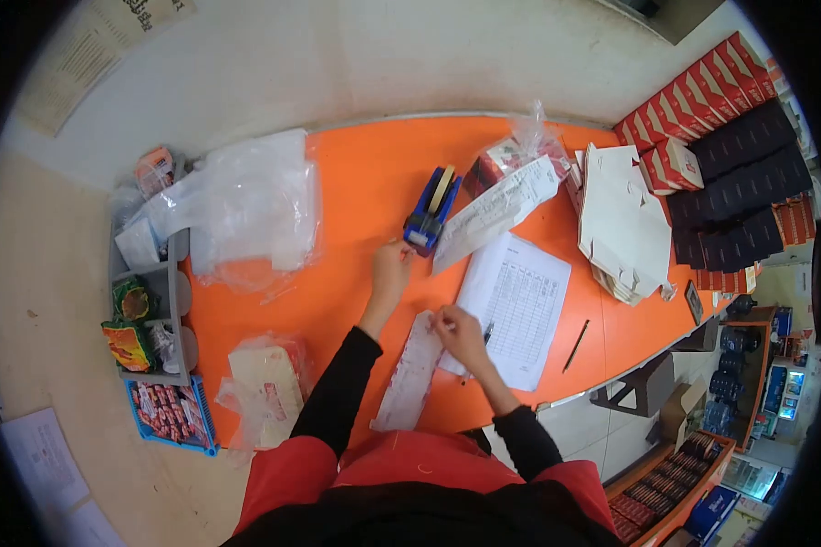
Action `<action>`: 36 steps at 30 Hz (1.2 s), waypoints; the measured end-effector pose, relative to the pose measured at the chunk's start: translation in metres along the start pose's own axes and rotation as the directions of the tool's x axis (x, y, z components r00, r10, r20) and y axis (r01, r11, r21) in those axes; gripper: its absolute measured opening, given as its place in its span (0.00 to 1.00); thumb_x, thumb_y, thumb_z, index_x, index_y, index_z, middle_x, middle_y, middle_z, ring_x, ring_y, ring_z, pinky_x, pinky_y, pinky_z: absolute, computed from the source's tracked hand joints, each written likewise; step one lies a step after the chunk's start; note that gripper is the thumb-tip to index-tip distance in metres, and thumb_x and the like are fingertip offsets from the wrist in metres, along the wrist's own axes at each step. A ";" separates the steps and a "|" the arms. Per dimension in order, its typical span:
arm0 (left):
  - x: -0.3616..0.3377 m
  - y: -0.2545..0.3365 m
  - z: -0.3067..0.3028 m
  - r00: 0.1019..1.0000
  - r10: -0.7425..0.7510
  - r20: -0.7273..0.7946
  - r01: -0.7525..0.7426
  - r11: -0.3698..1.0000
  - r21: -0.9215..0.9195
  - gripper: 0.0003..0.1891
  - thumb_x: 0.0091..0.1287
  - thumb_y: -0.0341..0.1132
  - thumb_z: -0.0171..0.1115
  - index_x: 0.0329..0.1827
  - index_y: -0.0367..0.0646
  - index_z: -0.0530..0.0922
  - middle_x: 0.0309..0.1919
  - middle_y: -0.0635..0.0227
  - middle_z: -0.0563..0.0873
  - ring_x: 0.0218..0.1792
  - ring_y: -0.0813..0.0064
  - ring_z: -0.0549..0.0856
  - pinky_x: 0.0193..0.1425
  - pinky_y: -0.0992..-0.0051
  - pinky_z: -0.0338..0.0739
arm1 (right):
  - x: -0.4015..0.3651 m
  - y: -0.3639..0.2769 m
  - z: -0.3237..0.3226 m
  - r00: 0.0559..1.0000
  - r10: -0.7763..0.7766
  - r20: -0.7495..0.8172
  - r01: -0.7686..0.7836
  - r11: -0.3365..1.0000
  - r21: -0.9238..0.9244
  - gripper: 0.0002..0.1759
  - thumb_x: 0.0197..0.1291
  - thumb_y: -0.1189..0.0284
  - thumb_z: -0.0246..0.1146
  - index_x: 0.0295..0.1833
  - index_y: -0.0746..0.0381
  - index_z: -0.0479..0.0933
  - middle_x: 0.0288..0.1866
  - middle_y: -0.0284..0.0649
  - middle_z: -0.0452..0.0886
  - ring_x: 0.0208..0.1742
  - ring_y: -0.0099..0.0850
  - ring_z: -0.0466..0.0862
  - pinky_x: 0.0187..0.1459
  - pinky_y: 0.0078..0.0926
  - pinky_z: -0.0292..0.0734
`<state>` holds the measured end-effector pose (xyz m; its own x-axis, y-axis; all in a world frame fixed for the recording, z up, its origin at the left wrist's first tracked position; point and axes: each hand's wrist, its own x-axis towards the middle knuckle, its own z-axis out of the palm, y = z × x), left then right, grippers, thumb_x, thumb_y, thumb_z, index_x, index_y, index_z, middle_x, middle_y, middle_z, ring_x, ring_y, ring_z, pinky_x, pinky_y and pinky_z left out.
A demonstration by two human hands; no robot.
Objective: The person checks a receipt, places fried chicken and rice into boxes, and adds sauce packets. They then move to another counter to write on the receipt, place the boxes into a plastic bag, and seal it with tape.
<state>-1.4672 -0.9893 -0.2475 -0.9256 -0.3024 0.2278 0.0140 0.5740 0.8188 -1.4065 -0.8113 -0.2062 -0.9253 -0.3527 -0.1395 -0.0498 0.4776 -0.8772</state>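
My left hand [392, 271] is at the near end of a blue tape dispenser [430, 210] with a roll of tape; its fingers are pinched, and anything between them is too small to make out. My right hand [461, 335] has its fingers closed at the top end of a long whitish printed strip [405, 378], which lies on the orange table [356, 201]. To the right of that hand are a printed form [525, 301] and a pen [488, 334]. Beyond the form, a long printed paper [502, 211] leans by a plastic-wrapped red box [495, 164].
Clear plastic bags [255, 201] lie at the back left, above a wrapped box [266, 378]. Grey trays [181, 319] and a blue basket [212, 424] line the left edge. Stacked cream paper [625, 219], a dark pencil [576, 346] and red boxes [702, 100] are on the right.
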 end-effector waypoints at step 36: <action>-0.309 -0.004 -0.202 0.556 -0.076 -0.828 0.746 0.486 0.456 0.22 0.70 0.43 0.48 0.56 0.32 0.65 0.55 0.46 0.69 0.58 0.59 0.68 0.61 0.63 0.63 | -0.037 -0.052 0.184 0.586 -0.480 0.653 0.285 0.876 0.389 0.09 0.61 0.69 0.58 0.36 0.64 0.79 0.34 0.39 0.81 0.35 0.27 0.80 0.37 0.27 0.74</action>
<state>-1.1045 -1.0513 -0.2149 -0.2023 -0.8416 0.5008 -0.8559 0.4004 0.3272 -1.3007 -0.9715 -0.2400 -0.2728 -0.9613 0.0393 -0.1608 0.0053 -0.9870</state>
